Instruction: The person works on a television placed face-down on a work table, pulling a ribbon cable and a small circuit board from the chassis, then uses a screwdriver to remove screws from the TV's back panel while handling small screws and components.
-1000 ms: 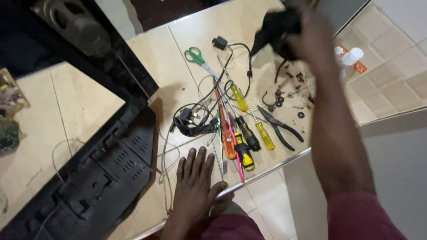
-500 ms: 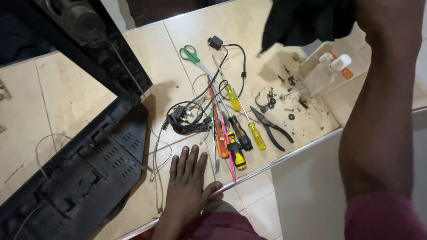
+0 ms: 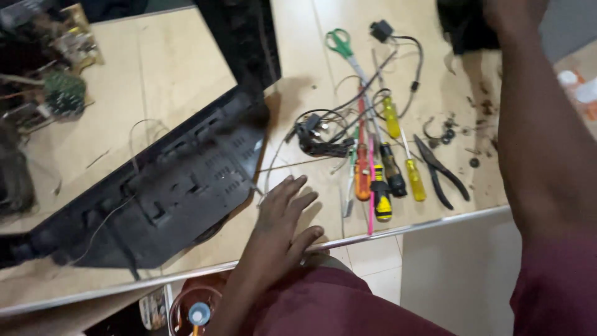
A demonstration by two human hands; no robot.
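Note:
My left hand (image 3: 283,214) lies flat, fingers spread, on the wooden table (image 3: 186,74) near its front edge. It rests between a large black plastic cover (image 3: 168,186) and a row of screwdrivers (image 3: 380,186). My right arm reaches up the right side. My right hand (image 3: 513,12), partly cut off by the top edge, grips a black object (image 3: 463,28) held above the table's far side. Green-handled scissors (image 3: 339,43), a tangle of black wires (image 3: 323,137) and black pliers (image 3: 441,168) lie between the two hands.
A black plug with a cord (image 3: 380,30) lies at the back. Small rings and screws (image 3: 444,134) are scattered near the pliers. A circuit board (image 3: 62,93) sits at the far left. White and orange containers (image 3: 578,87) stand at the right. A reddish bucket (image 3: 193,305) is below the table edge.
The view has swung left, showing more of the black cover and the circuit board. My right hand with the black object stays high at the top. My left hand stays flat on the table.

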